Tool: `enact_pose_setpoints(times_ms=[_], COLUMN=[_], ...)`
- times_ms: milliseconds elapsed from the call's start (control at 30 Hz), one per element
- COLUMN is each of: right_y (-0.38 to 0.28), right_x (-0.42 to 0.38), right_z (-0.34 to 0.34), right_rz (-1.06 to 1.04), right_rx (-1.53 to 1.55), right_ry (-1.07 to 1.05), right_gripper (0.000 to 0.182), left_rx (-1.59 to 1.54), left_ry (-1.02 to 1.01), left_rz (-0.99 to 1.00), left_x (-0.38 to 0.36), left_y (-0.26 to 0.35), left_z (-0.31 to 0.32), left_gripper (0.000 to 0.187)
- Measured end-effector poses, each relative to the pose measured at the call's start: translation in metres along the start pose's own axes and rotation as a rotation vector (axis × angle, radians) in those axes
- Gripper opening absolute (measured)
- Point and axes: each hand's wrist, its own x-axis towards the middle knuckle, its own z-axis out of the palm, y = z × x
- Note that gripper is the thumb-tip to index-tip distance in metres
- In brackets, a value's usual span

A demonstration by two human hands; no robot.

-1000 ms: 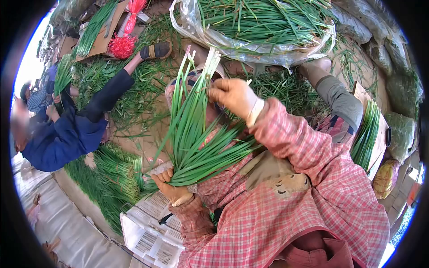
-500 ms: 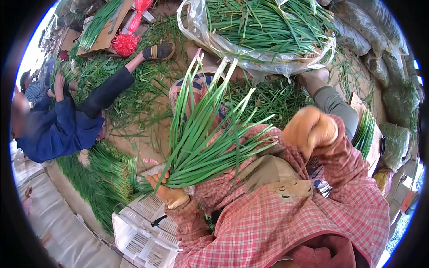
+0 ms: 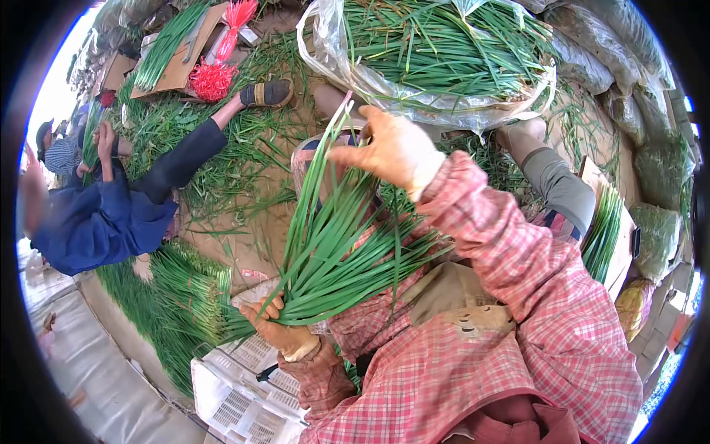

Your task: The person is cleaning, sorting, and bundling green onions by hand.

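Dirt floor (image 3: 244,237) w/ loose green leaves (image 3: 244,159), stacked bunches (image 3: 185,288), white crate (image 3: 244,392).

A clear plastic bag (image 3: 347,59) heaped with green stalks lies at the top, and a red tie bundle (image 3: 214,78) rests on cardboard (image 3: 185,63) beside more stalks at upper left. A person in a blue jacket (image 3: 96,222) sits at the left, one sandal (image 3: 268,93) stretched out over scattered leaves. A white crate (image 3: 237,392) sits at the bottom beside a row of bunches (image 3: 185,296), and another bunch (image 3: 603,233) lies on cardboard at right.
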Motion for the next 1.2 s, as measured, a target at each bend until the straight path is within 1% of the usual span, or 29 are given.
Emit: enact_pose_setpoints(times_ms=[33,100,133,233,267,300,367,433,467,500,533,567,600,633,667,700,733,767,800,833,867,900,933,967,1033,1067,1100,1167,1200], right_y=[-0.003,0.003,0.008,0.021,0.025,0.031,0.045,0.059,0.061,0.063,0.078,0.089,0.094,0.103,0.106,0.121,0.141,0.179,0.183,0.185,0.192,0.19,0.159,0.121,0.078,0.063,0.058,0.062,0.064], right_x=[0.001,0.009,0.012,0.016,0.014,0.011,0.015,0.017,0.013,0.007,0.007,0.003,-0.005,-0.013,-0.026,-0.032,-0.037,-0.039,-0.044,-0.051,-0.056,-0.058,-0.058,-0.059,-0.058,-0.05,-0.046,-0.05,-0.051], right_z=[0.011,0.037,0.044,0.046,0.044,0.037,0.022,-0.01,-0.029,-0.045,-0.059,-0.07,-0.084,-0.099,-0.116,-0.127,-0.135,-0.146,-0.14,-0.134,-0.116,-0.097,-0.084,-0.064,-0.027,-0.014,-0.004,0.008,0.016], right_rz=[0.044,0.044,0.045,-0.034,-0.053,-0.181,-0.288,-0.142,-0.111,-0.05,-0.064,-0.035,-0.072,-0.146,-0.17,-0.031,0.033,0.079,0.197,0.305,0.139,-0.03,-0.113,-0.19,-0.14,0.007,0.154,0.317,0.402], right_rx=[-0.008,0.01,0.019,0.168,0.255,0.215,0.307,0.477,0.441,0.54,0.505,0.621,0.613,0.576,0.471,0.605,0.725,0.755,0.248,-0.259,-0.351,-0.444,-0.356,-0.259,0.055,0.192,0.327,0.827,1.074], right_ry=[-0.005,-0.007,-0.004,-0.038,0.006,0.099,0.281,0.138,0.099,0.055,0.051,0.069,0.108,0.182,0.244,0.316,0.372,0.287,0.233,0.169,0.232,0.294,0.257,0.216,-0.023,-0.155,-0.289,-0.31,-0.324], right_gripper=[0.066,0.057,0.053,0.037,0.027,0.025,0.021,0.019,0.018,0.014,0.013,0.013,0.014,0.016,0.016,0.016,0.015,0.021,0.026,0.032,0.035,0.039,0.04,0.041,0.035,0.032,0.029,0.025,0.024], left_rx=[0.038,0.116,0.128,0.108,0.059,0.03,-0.024,-0.109,-0.162,-0.213,-0.214,-0.204,-0.195,-0.184,-0.169,-0.154,-0.139,-0.169,-0.198,-0.227,-0.236,-0.247,-0.257,-0.141,0.094,0.111,0.001,-0.224,-0.251], left_ry=[-0.005,-0.019,-0.082,-0.158,-0.16,-0.123,-0.047,-0.125,-0.171,-0.219,-0.143,-0.047,0.048,0.145,0.224,0.304,0.383,0.226,0.069,-0.089,-0.037,0.014,0.072,0.187,0.396,0.332,0.33,0.334,0.247], left_rz=[0.017,0.047,0.051,0.038,0.015,0.016,0.013,-0.057,-0.088,-0.121,-0.11,-0.123,-0.135,-0.146,-0.156,-0.166,-0.176,-0.197,-0.216,-0.235,-0.256,-0.274,-0.288,-0.254,-0.178,-0.189,-0.214,-0.262,-0.273], left_x=[-0.002,-0.004,-0.004,-0.004,-0.002,0.0,0.0,0.006,0.01,0.012,0.012,0.013,0.015,0.016,0.015,0.015,0.015,0.018,0.024,0.025,0.025,0.022,0.017,0.013,0.012,0.019,0.019,0.017,0.018], left_y=[0.0,0.003,0.006,0.011,0.013,0.013,0.013,0.012,0.01,0.008,0.004,0.002,-0.001,-0.002,-0.003,-0.005,-0.006,-0.007,-0.009,-0.009,-0.009,-0.008,-0.008,-0.008,-0.011,-0.012,-0.009,-0.005,-0.005], left_z=[0.001,0.002,0.002,0.002,-0.006,-0.006,-0.007,-0.024,-0.032,-0.037,-0.037,-0.04,-0.045,-0.048,-0.045,-0.039,-0.035,-0.047,-0.07,-0.074,-0.076,-0.065,-0.056,-0.047,-0.028,-0.05,-0.047,-0.044,-0.05], left_gripper=[0.048,0.047,0.045,0.045,0.045,0.045,0.045,0.044,0.044,0.044,0.044,0.044,0.045,0.045,0.045,0.045,0.045,0.046,0.047,0.047,0.048,0.048,0.048,0.047,0.046,0.047,0.047,0.048,0.047])
